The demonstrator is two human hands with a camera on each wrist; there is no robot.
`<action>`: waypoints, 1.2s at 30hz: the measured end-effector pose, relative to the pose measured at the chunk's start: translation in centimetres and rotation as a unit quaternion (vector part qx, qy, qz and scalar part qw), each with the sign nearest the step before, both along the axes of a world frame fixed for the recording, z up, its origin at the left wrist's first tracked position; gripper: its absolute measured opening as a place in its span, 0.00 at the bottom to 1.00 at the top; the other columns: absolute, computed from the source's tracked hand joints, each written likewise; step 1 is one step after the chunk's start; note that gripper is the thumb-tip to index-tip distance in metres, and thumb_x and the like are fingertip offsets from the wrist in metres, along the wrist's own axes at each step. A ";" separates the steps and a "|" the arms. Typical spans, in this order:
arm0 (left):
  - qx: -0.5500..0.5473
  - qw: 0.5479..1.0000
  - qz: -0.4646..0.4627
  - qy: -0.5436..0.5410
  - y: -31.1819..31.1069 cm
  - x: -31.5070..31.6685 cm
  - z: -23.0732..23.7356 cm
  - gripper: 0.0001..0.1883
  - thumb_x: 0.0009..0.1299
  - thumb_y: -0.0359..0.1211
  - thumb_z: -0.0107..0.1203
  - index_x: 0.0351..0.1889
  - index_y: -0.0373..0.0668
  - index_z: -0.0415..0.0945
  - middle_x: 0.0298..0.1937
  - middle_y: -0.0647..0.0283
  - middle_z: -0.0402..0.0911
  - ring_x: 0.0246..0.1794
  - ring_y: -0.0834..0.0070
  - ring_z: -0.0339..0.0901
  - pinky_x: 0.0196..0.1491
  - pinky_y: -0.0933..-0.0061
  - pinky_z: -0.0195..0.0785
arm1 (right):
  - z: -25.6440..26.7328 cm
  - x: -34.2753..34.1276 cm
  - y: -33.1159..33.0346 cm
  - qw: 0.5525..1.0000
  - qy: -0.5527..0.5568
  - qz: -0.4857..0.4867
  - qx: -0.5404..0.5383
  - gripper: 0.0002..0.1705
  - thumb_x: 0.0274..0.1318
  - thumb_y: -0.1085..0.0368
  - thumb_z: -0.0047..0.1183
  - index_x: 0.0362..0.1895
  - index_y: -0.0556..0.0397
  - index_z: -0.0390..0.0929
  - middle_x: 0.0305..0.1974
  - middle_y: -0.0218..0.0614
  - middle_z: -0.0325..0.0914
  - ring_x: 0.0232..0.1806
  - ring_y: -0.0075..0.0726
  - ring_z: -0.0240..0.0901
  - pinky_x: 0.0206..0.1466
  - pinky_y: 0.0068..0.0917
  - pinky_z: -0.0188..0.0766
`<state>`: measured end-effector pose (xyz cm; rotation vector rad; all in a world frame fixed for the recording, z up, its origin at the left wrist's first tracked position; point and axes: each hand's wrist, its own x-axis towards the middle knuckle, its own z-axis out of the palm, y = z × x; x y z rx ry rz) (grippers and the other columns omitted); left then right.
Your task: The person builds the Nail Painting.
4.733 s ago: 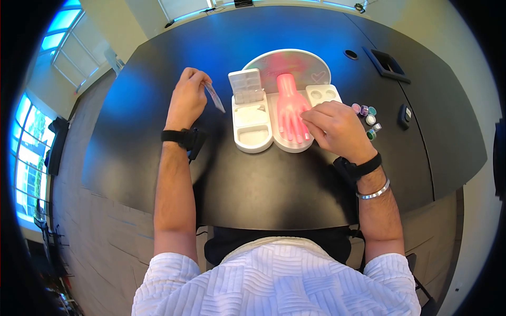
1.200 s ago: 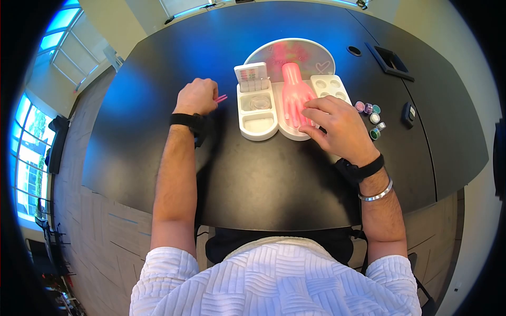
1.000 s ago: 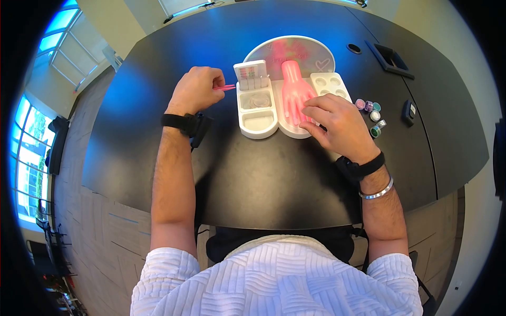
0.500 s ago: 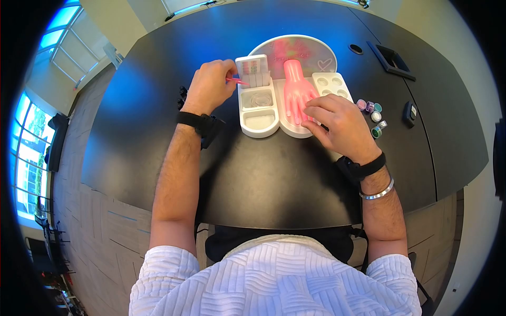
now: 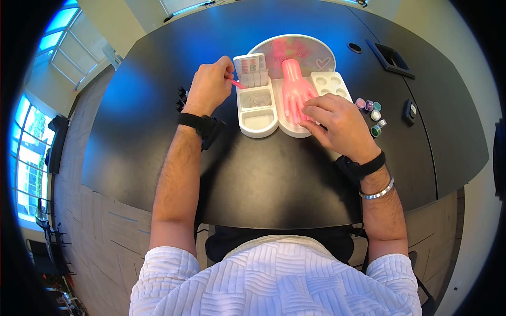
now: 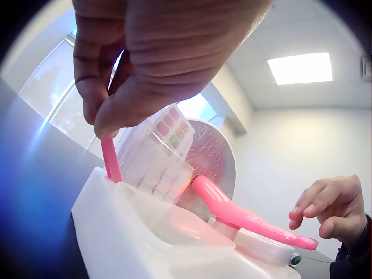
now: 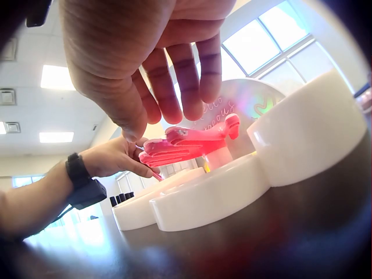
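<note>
My left hand pinches pink tweezers between thumb and fingers. In the left wrist view the tweezers point down, tips at the white tray's edge. Right beside them stands an upright clear holder, with small coloured nail shapes in its upper part. My right hand hovers with loosely bent fingers at the fingertips of a pink model hand. In the right wrist view the fingers hang above the model hand and grip nothing.
A round mirror rises behind the model hand. The tray has two compartments on the left and a block with round wells on the right. Several small glitter jars lie right. Black bottles stand beyond my left wrist.
Earlier my left hand held a thin clear sheet; it now holds tweezers, brought up and right to the tray edge. Coloured shapes now show in the holder. My right hand has barely moved lately.
</note>
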<state>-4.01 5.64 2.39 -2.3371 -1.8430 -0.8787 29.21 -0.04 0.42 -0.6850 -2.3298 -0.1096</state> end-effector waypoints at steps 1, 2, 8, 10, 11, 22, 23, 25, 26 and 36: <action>0.004 1.000 0.000 -0.001 0.0 0.0 0.1 0.08 0.68 0.19 0.61 0.45 0.35 0.80 0.39 0.50 0.92 0.42 0.57 0.93 0.50 0.64 0.85 | 0.1 0.0 -0.1 1.000 -0.008 -0.004 -0.014 0.11 0.57 0.66 0.75 0.43 0.55 0.89 0.45 0.37 0.89 0.48 0.48 0.87 0.53 0.43 0.83; 0.009 1.000 0.000 -0.001 0.0 0.1 0.1 0.09 0.68 0.19 0.61 0.45 0.34 0.80 0.39 0.50 0.92 0.42 0.57 0.93 0.50 0.64 0.85 | 0.0 0.0 0.0 1.000 -0.008 -0.004 -0.014 0.11 0.57 0.66 0.75 0.43 0.55 0.89 0.45 0.37 0.89 0.48 0.48 0.87 0.53 0.43 0.83; -0.007 0.999 -0.017 -0.033 0.0 0.6 -0.7 0.10 0.68 0.20 0.63 0.47 0.33 0.82 0.41 0.51 0.93 0.42 0.58 0.93 0.53 0.65 0.86 | -0.2 0.1 0.2 1.000 -0.012 -0.008 -0.009 0.11 0.57 0.67 0.75 0.42 0.55 0.89 0.46 0.37 0.89 0.48 0.48 0.87 0.52 0.43 0.83; -0.008 0.999 -0.025 -0.031 0.2 0.2 -0.7 0.11 0.67 0.21 0.64 0.48 0.33 0.83 0.42 0.51 0.93 0.42 0.59 0.93 0.52 0.65 0.86 | -0.3 0.0 0.3 1.000 0.002 0.001 0.015 0.09 0.60 0.64 0.72 0.41 0.53 0.87 0.43 0.36 0.87 0.45 0.47 0.84 0.50 0.42 0.83; -0.008 0.999 -0.034 -0.028 0.1 0.0 -0.5 0.13 0.67 0.21 0.66 0.49 0.34 0.83 0.43 0.51 0.93 0.42 0.59 0.93 0.52 0.64 0.86 | -0.3 0.1 0.3 1.000 0.003 0.000 0.015 0.09 0.60 0.64 0.72 0.41 0.53 0.87 0.43 0.36 0.87 0.45 0.47 0.84 0.50 0.42 0.83; -0.063 0.990 0.108 0.064 -1.7 -4.5 3.0 0.22 0.62 0.31 0.78 0.54 0.38 0.85 0.53 0.55 0.92 0.47 0.58 0.89 0.54 0.56 0.83 | -0.1 0.1 0.0 1.000 -0.006 0.020 -0.019 0.08 0.59 0.65 0.71 0.40 0.54 0.87 0.44 0.37 0.87 0.47 0.48 0.83 0.53 0.43 0.82; -0.063 0.990 0.108 0.063 -1.8 -4.8 3.2 0.22 0.62 0.31 0.78 0.54 0.38 0.85 0.53 0.55 0.92 0.47 0.58 0.89 0.54 0.56 0.83 | 0.0 0.1 0.0 1.000 -0.006 0.020 -0.019 0.08 0.59 0.65 0.71 0.40 0.54 0.87 0.44 0.37 0.87 0.47 0.48 0.83 0.53 0.43 0.82; -0.080 0.988 0.119 0.057 -2.0 -5.4 3.4 0.24 0.62 0.31 0.78 0.56 0.38 0.85 0.54 0.54 0.92 0.49 0.58 0.89 0.55 0.56 0.83 | -0.1 0.1 0.0 0.999 -0.014 0.036 -0.031 0.08 0.59 0.66 0.71 0.39 0.53 0.86 0.44 0.35 0.86 0.47 0.48 0.83 0.54 0.43 0.82; -0.080 0.988 0.119 0.056 -2.2 -5.4 3.7 0.24 0.62 0.31 0.78 0.56 0.38 0.85 0.54 0.54 0.92 0.49 0.58 0.89 0.55 0.56 0.83 | -0.1 0.1 0.0 0.999 -0.014 0.036 -0.032 0.08 0.59 0.66 0.71 0.39 0.53 0.86 0.44 0.35 0.86 0.47 0.48 0.83 0.54 0.43 0.82; -0.117 0.980 0.157 0.032 -2.6 -8.5 3.5 0.26 0.62 0.32 0.80 0.58 0.39 0.85 0.56 0.52 0.90 0.51 0.58 0.89 0.58 0.56 0.82 | -1.2 0.2 0.3 0.999 -0.035 -0.014 0.001 0.10 0.58 0.61 0.73 0.39 0.51 0.87 0.44 0.31 0.86 0.47 0.44 0.83 0.50 0.42 0.82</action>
